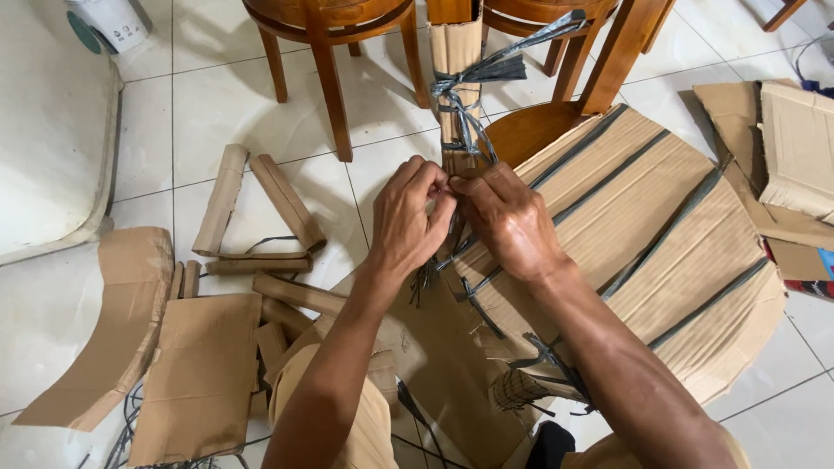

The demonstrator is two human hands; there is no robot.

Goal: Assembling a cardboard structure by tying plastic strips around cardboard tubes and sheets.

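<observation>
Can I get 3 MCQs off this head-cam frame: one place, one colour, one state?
1. Where do the two hands meet?
A. At the base of the wrapped chair leg
B. On the white bucket
C. On the loose cardboard at far right

2. What colour is the strapping around the cardboard wrap?
A. Red
B. Grey
C. Yellow

3. What state is the chair seat in?
A. Fully bare
B. Still mostly covered in cardboard
C. Lying in pieces

Answers:
1. A: the left hand and right hand pinch together just below the wrapped chair leg, far from the white bucket.
2. B: the strapping shows as dark grey bands on the brown cardboard wrap.
3. B: only a small wedge of the wooden chair seat shows above the wrap.
</observation>
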